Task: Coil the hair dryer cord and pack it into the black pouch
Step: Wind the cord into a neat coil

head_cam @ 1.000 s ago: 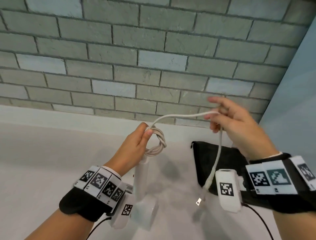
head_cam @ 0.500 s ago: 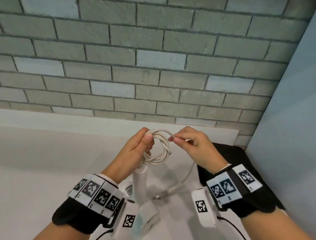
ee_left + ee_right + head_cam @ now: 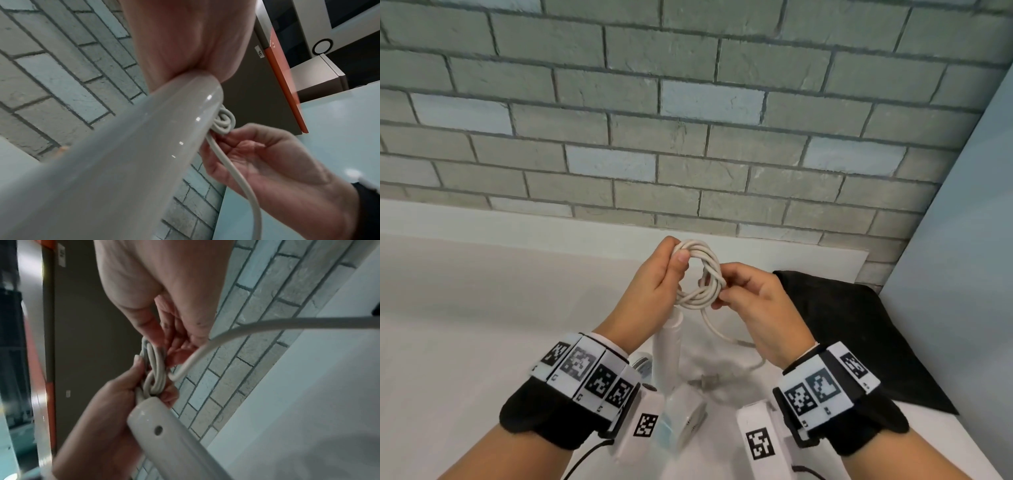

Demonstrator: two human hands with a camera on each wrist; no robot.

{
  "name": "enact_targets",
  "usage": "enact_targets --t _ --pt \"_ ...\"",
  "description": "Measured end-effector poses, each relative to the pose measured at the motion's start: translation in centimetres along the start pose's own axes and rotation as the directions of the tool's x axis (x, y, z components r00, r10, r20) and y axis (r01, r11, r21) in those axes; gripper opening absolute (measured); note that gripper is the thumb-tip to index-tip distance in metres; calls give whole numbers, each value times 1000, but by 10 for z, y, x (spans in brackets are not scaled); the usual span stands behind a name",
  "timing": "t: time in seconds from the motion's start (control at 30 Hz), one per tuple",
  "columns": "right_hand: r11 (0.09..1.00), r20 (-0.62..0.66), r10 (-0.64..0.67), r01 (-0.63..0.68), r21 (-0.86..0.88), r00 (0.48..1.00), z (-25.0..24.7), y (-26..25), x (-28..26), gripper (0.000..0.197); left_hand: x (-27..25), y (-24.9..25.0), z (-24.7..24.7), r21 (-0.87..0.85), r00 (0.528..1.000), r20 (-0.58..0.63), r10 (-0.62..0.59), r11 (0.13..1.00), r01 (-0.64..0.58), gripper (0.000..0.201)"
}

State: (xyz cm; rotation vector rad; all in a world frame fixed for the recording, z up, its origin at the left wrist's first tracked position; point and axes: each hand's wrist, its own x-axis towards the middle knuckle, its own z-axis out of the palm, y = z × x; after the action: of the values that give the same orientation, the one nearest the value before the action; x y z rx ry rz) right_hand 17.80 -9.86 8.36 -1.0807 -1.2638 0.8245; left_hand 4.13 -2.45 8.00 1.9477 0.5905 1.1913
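A white hair dryer (image 3: 667,346) hangs head down, its handle end (image 3: 185,104) (image 3: 164,418) up by my hands. Its white cord (image 3: 705,270) is wound into a small coil above the handle. My left hand (image 3: 657,281) grips the coil's left side, thumb across the loops. My right hand (image 3: 743,294) pinches the coil's right side (image 3: 156,363). The loose tail of the cord (image 3: 232,175) drops from my right hand down to the plug (image 3: 710,379) on the table. The black pouch (image 3: 859,329) lies flat at the right, behind my right wrist.
A grey brick wall (image 3: 688,120) stands close behind the white table (image 3: 465,325). A pale blue panel (image 3: 969,240) closes off the right side.
My right hand has brought a wide loop of cord in from the upper right and laid it onto the coil, which is now thicker. The plug has gone from hanging to lying on the table.
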Motion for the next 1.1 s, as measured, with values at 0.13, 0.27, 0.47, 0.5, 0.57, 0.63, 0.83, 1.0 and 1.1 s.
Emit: enact_targets --t 0.13,0.27,0.47,0.5,0.57,0.63,0.83,1.0,1.1 --pt "995 -16 48 -47 88 999 0 -7 -3 29 3 -3 3 92 1000 -7 30 995 -29 25" --pt "984 -26 79 -74 165 997 4 -8 -3 41 3 -4 5 140 999 -21 42 989 -38 27" --pt "911 92 122 -149 384 988 12 -16 0 44 2 2 7 120 999 11 47 992 -48 20" --pt "924 86 119 -142 354 989 14 -16 1 42 2 3 8 118 999 15 52 992 -54 22" --pt "962 14 119 -119 245 993 18 -14 2 40 2 4 10 134 998 7 57 989 -57 27" --pt "998 -98 64 -62 19 993 19 -10 2 40 4 4 9 181 998 -13 68 981 -64 24" --pt "954 -195 95 -145 -263 976 6 -14 5 39 4 6 9 296 994 -57 94 952 -73 24" --pt "948 -175 199 -234 -214 964 -4 -18 -1 11 9 1 12 342 994 -72 83 938 -54 25" --pt "970 -180 165 -193 -147 970 -9 -15 -5 10 10 1 14 367 994 -87 69 930 -33 25"
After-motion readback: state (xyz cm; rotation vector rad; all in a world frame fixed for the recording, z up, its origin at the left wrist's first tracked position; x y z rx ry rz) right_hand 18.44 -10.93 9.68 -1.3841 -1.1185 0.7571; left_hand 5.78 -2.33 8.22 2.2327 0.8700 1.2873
